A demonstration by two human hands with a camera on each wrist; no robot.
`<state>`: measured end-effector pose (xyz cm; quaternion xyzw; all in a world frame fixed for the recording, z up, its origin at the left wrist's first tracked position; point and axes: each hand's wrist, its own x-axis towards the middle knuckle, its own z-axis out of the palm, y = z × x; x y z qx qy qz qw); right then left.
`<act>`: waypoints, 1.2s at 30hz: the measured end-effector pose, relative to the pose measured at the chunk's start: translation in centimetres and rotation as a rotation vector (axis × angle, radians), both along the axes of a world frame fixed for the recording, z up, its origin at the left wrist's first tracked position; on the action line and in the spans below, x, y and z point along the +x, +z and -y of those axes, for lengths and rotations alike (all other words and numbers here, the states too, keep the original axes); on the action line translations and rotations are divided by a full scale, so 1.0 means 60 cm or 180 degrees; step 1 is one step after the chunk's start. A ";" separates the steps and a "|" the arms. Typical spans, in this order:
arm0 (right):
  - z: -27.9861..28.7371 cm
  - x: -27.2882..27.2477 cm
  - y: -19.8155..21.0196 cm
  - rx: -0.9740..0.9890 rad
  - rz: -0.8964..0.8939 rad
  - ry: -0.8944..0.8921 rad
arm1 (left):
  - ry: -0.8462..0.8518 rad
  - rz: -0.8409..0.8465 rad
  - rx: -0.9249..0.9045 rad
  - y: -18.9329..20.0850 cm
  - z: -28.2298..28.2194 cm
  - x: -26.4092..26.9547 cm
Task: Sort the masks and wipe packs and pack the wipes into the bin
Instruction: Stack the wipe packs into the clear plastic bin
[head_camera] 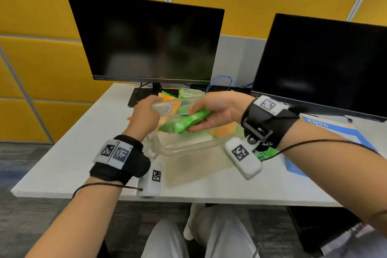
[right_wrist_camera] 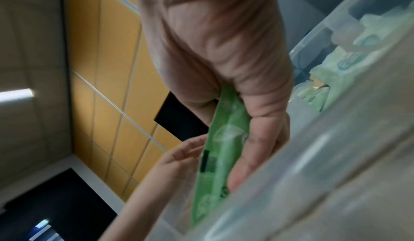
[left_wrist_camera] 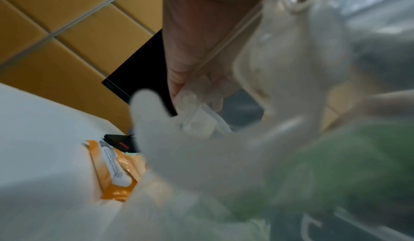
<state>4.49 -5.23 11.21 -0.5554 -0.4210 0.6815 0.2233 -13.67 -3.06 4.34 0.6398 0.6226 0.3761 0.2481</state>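
A clear plastic bin (head_camera: pixel 182 150) sits tilted on the white desk, with orange wipe packs (head_camera: pixel 224 131) showing through its wall. My left hand (head_camera: pixel 149 109) grips the bin's far left rim. My right hand (head_camera: pixel 201 118) pinches a green wipe pack (head_camera: pixel 184 122) between thumb and fingers, just over the bin's opening. In the right wrist view the green wipe pack (right_wrist_camera: pixel 224 147) runs lengthwise under my right hand (right_wrist_camera: pixel 224 50), beside the bin wall (right_wrist_camera: pixel 313 174). In the left wrist view my left hand (left_wrist_camera: pixel 186 32) holds the blurred bin (left_wrist_camera: pixel 268 67), and an orange pack (left_wrist_camera: pixel 114 170) lies on the desk beside it.
Two dark monitors (head_camera: pixel 150 42) (head_camera: pixel 326 63) stand along the back of the desk. A pale green pack (head_camera: pixel 188 92) lies by the left monitor's foot. A blue KN95 box (head_camera: pixel 326 128) lies at the right, and another green pack (head_camera: pixel 266 153) lies under my right wrist.
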 end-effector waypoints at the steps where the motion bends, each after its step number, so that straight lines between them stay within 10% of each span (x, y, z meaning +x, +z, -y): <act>1: -0.005 -0.004 -0.005 -0.0103 0.0255 0.0109 | -0.0013 -0.0024 -0.0005 0.000 -0.007 0.000; 7: -0.079 -0.025 -0.039 -0.0555 0.0568 0.0129 | -0.0012 -0.0135 0.0120 0.003 -0.040 0.009; 18: -0.108 -0.063 -0.080 -0.1362 0.1802 0.2011 | 0.0021 0.0198 0.0093 -0.001 -0.078 0.021; 27: -0.092 0.092 0.057 0.1263 0.2186 0.0514 | 0.0135 -0.0334 0.0139 -0.009 -0.117 0.027; 36: -0.085 0.253 -0.083 0.0650 0.4057 0.0756 | -0.0490 -0.1220 -0.0230 -0.002 -0.143 0.029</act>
